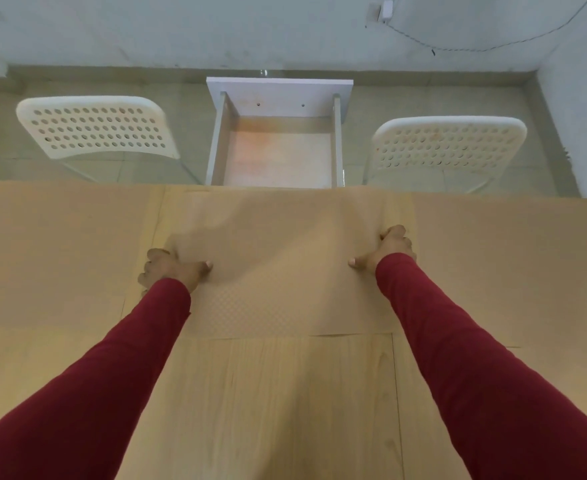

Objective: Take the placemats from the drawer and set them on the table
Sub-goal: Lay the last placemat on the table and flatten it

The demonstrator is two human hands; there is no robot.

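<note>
A tan textured placemat (278, 271) lies on the wooden table (267, 403), stretched between both hands near the far edge. My left hand (172, 270) grips its left side and my right hand (387, 249) grips its right side, thumbs on top. More tan placemats lie flat to the left (60, 258) and right (513, 265). Beyond the table's far edge a white drawer (278, 154) stands pulled open, its wooden bottom bare.
Two white perforated chairs stand past the table, one at the left (94, 128) and one at the right (447, 143) of the drawer. A grey wall and tiled floor lie behind. A cable (475, 46) hangs on the wall at upper right.
</note>
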